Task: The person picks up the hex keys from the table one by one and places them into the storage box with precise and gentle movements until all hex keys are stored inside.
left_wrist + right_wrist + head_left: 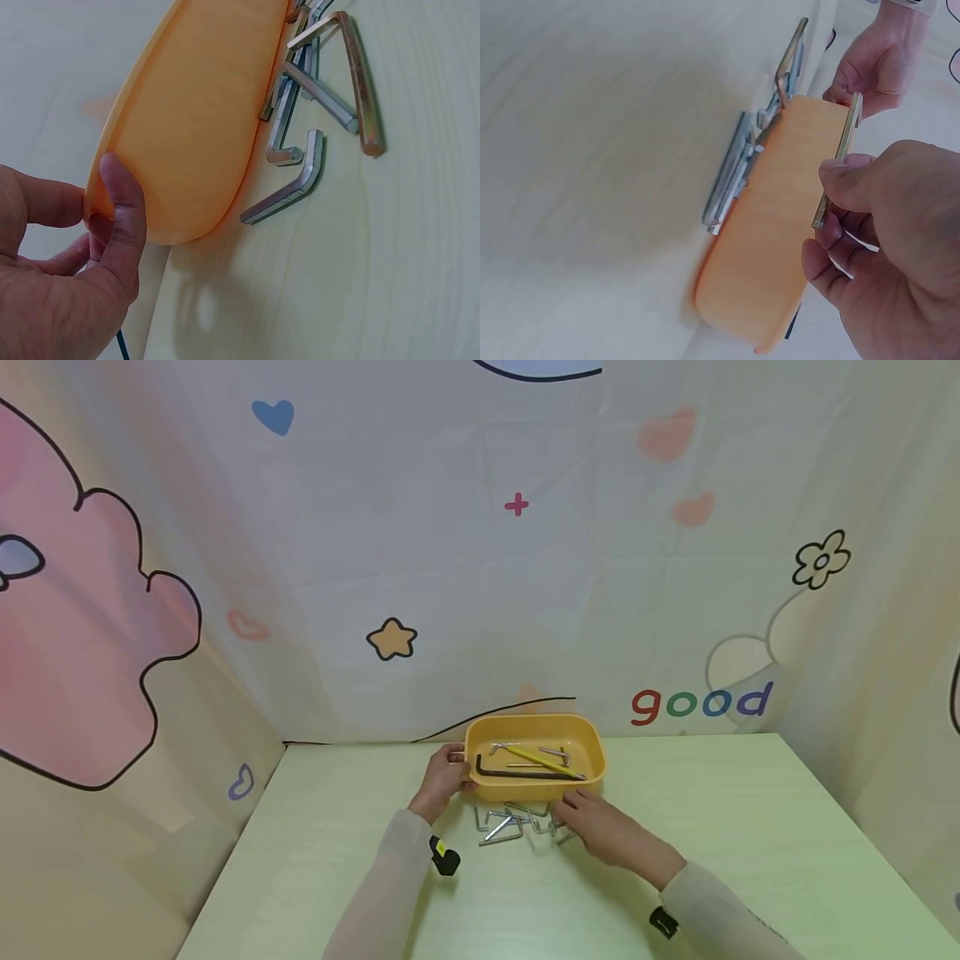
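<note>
My left hand (439, 783) grips the left end of a yellow-orange plastic tray (534, 792), thumb on the outer wall and fingers at the rim in the left wrist view. Inside the tray lie a black hex key (525, 773), a yellow pen-like stick (540, 760) and a few metal hex keys. Pinched between the thumb and fingers of my right hand (900, 217) is a hex key (846, 139), held off the table close to the tray's front wall. Several loose silver and brassy hex keys (296, 184) lie on the table along the tray's near side.
A pale wooden table (337, 860) carries everything. Just behind the tray hangs a printed cloth backdrop (450, 568), with more cloth at both sides. Black wrist straps or devices (446, 857) sit at both sleeves.
</note>
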Tool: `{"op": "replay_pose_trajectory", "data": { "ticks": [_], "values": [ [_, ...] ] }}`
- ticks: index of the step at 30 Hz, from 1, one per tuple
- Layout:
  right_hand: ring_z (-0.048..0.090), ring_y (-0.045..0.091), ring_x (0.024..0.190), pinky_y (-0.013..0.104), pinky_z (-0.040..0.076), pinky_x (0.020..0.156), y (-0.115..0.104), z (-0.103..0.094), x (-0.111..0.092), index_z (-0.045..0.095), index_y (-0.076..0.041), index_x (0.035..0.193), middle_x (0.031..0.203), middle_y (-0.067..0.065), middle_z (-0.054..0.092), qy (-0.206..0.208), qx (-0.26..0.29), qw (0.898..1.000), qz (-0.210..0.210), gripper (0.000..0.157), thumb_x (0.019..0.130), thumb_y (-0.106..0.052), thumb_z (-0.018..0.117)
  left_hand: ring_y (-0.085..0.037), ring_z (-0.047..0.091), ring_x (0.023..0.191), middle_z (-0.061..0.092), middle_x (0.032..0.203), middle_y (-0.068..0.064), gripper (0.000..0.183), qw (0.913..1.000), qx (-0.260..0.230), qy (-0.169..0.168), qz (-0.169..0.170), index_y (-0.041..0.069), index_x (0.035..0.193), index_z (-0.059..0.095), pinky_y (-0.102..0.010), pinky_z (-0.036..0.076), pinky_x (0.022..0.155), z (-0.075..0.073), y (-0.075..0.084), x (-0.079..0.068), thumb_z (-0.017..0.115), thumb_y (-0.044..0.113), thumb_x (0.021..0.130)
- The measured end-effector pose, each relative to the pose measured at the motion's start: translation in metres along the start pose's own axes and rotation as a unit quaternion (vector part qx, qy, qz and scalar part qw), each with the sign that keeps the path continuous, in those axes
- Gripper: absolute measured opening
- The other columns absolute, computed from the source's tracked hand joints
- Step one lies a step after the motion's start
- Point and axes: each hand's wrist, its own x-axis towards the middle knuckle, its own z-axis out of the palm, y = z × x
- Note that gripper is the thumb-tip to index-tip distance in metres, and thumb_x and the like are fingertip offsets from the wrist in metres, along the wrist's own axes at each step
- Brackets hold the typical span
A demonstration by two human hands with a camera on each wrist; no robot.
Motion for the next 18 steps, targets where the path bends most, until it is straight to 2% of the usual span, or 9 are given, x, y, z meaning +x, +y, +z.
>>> {"op": "replay_pose_trajectory", "data": {
  "ticks": [6,13,18],
  "values": [
    [0.049,0.013,0.094,0.034,0.051,0.086,0.001,-0.008,0.005,0.059,-0.018,0.108,0.098,-0.006,0.053,-0.018,0.005,1.000,0.023,0.015,0.094,-0.013,0.064,-0.019,0.058,0.082,0.046,0.107,-0.010,0.042,1.0000,-0.004,-0.003,0.003,-0.001,0.137,0.047,-0.023,0.059,0.065,-0.001,-0.001,0.001,0.051,-0.002,0.095],
    [0.050,0.016,0.097,0.035,0.047,0.082,0.001,-0.014,0.008,0.059,-0.020,0.106,0.101,-0.006,0.056,-0.014,0.000,0.999,0.033,0.016,0.093,-0.013,0.066,-0.020,0.058,0.083,0.045,0.108,-0.010,0.043,1.0000,-0.003,-0.005,0.002,-0.001,0.137,0.046,-0.023,0.059,0.065,-0.001,-0.001,0.002,0.051,-0.002,0.095],
    [0.050,0.017,0.093,0.033,0.046,0.078,0.003,-0.019,0.010,0.060,-0.020,0.104,0.099,-0.005,0.056,0.004,-0.010,1.000,0.022,0.016,0.092,-0.011,0.066,-0.020,0.058,0.084,0.046,0.109,-0.010,0.045,1.0000,0.000,-0.003,-0.001,-0.002,0.138,0.045,-0.023,0.059,0.065,-0.001,-0.001,0.001,0.052,-0.002,0.094]
  ]
}}
